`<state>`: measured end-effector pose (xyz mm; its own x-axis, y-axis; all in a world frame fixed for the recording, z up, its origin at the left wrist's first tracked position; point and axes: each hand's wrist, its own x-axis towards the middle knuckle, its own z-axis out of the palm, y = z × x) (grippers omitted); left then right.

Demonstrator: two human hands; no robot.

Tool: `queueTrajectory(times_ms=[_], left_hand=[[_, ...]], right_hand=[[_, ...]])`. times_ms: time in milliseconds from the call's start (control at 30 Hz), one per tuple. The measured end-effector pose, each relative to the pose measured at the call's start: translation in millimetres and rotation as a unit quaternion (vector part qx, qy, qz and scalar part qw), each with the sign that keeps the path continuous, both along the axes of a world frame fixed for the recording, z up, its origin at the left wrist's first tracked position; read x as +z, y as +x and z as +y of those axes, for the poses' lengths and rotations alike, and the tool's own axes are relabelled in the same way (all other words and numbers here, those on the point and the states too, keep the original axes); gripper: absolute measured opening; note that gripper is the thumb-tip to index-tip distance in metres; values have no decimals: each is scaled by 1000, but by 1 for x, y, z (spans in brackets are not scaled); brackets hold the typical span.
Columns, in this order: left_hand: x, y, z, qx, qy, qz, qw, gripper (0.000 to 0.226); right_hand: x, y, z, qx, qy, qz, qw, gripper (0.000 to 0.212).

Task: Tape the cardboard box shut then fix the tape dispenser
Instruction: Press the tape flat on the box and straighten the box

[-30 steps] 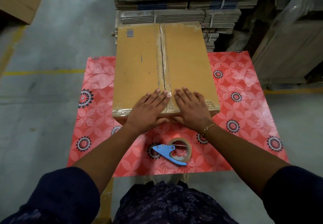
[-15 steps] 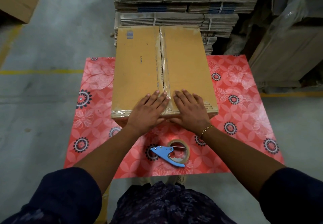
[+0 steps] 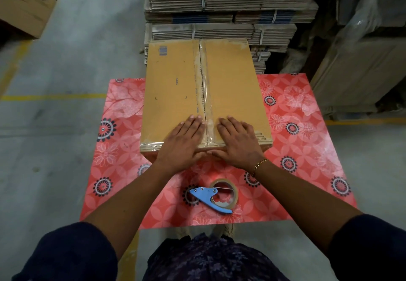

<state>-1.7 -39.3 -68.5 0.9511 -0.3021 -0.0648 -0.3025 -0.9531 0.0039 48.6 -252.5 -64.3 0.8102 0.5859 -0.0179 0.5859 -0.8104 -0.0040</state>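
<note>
Our left hand (image 3: 183, 141) and right hand (image 3: 238, 140) lie flat and wide, holding nothing, pressing the near edge of the box (image 3: 205, 96) either side of its taped seam. We judge sealing nearly done; next we reach the dispenser (image 3: 214, 196), just short of the box.

Left hand (image 3: 183, 143) flat, palm down, fingers (image 3: 193, 122) together and extended forward, right hand (image 3: 238, 142) flat alongside it, thumbs nearly meeting, thin gold chain bracelet (image 3: 259, 164) on right wrist, both bare forearms outstretched, dark sleeves at elbows
</note>
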Motion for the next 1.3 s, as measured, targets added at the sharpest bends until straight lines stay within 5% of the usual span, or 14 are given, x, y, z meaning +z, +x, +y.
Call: queueTrajectory(times_ms=[433, 667, 767, 833, 900, 967, 1033, 1133, 1300], left_hand=[[-1, 5, 3, -1, -14, 33, 999, 94], [1, 8, 5, -13, -17, 57, 998, 93], [10, 8, 15, -5, -46, 112, 993, 103], [14, 0, 29, 72, -111, 103, 986, 106], [12, -12, 45, 201, -190, 8, 961, 95], [4, -20, 60, 346, -272, -54, 897, 82], [-2, -22, 69, 451, -379, 12, 808, 84], [-6, -21, 81, 487, -489, 80, 720, 72], [-4, -25, 124, 470, -522, 32, 711, 55]], right_hand=[[0, 5, -3, 18, -33, 25, 999, 94], [0, 5, -3, 47, -46, 43, 997, 79], [10, 10, -19, 14, 59, 101, 993, 78], [15, 17, -43, -105, 175, 69, 977, 79], [15, 26, -64, -252, 269, 82, 926, 81], [16, 32, -70, -358, 367, 240, 824, 79], [17, 33, -65, -392, 441, 351, 728, 62], [15, 31, -57, -383, 486, 346, 705, 41], [13, 35, -24, -345, 505, 345, 712, 44]])
